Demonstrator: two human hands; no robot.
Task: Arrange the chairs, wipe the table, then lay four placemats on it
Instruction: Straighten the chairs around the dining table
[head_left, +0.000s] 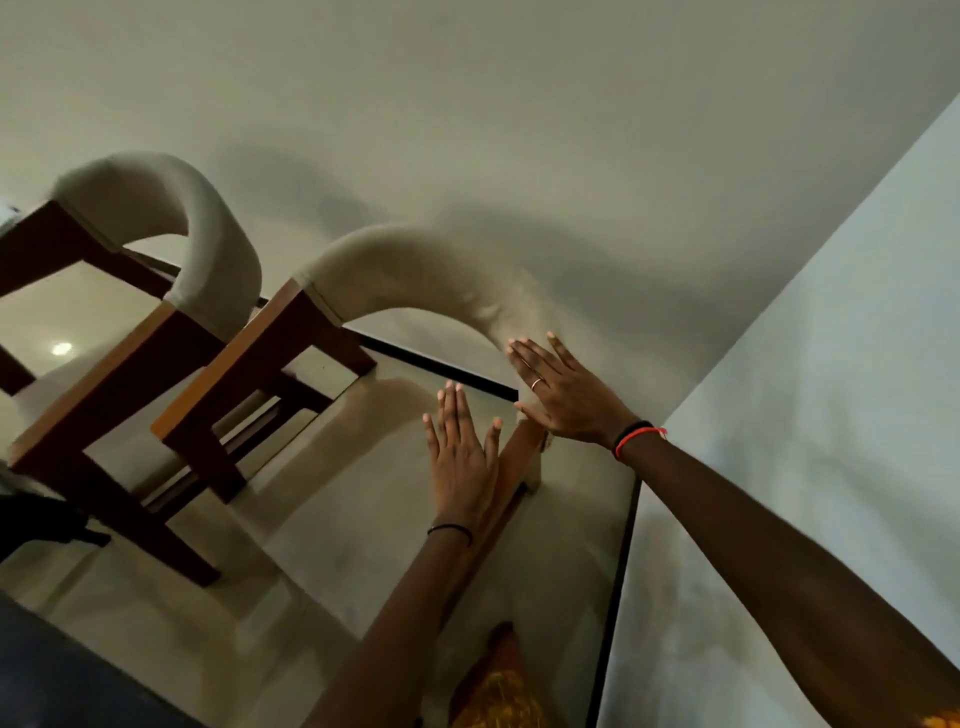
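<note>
Two chairs with curved beige padded backs and dark wooden legs stand side by side against a pale wall; the view is steeply tilted. The near chair is in the middle, the far chair at upper left. My right hand, fingers spread, lies flat against the right end of the near chair's padded back. My left hand is flat and open just below it, beside the chair's wooden right leg. Neither hand wraps around anything. No table or placemats are in view.
A glossy beige tiled floor reflects a ceiling light. A black skirting strip runs along the wall's base. A pale wall panel rises close on the right. A dark surface edge sits at bottom left.
</note>
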